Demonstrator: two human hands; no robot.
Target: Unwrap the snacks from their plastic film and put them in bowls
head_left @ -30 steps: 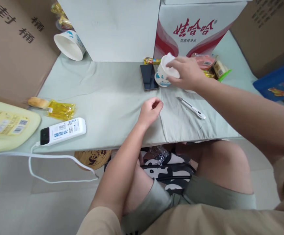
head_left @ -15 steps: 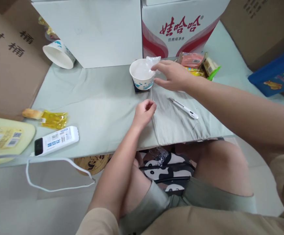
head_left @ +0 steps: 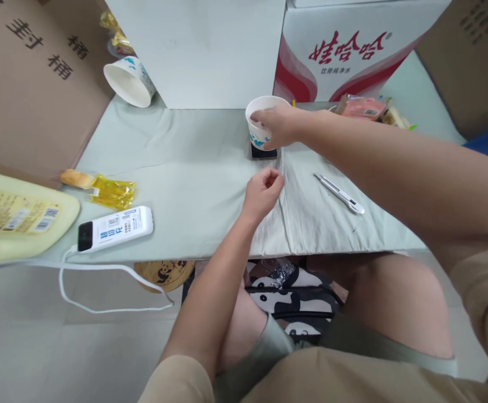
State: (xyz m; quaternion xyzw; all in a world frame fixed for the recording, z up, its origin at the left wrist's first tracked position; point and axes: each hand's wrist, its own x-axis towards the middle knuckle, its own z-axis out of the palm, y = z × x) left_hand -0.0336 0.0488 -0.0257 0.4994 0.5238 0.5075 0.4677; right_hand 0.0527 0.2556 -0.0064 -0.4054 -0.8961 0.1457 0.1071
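Note:
My right hand (head_left: 280,124) reaches over the near right side of a white paper bowl (head_left: 257,134) with blue print. Its fingers dip inside the rim and the thumb lies against the outside, with the wall between them. The hand hides much of the bowl's inside. Under the bowl is a flat black object (head_left: 264,153). My left hand (head_left: 264,191) rests on the green cloth just in front, fingers curled into a loose fist with nothing visible in them. A white utility knife (head_left: 339,194) lies on the cloth to the right.
White cartons (head_left: 214,56) stand behind the bowl. Packaged snacks (head_left: 363,107) lie at the back right. Another paper bowl (head_left: 130,81) lies on its side at the back left. A white power bank (head_left: 115,229), a yellow wrapper (head_left: 115,192) and a yellow jug (head_left: 21,218) are left.
My right hand has moved left and over the bowl's rim, its fingers now inside. The clear plastic that stuck up there is out of sight. The view has shifted; my left hand stays curled.

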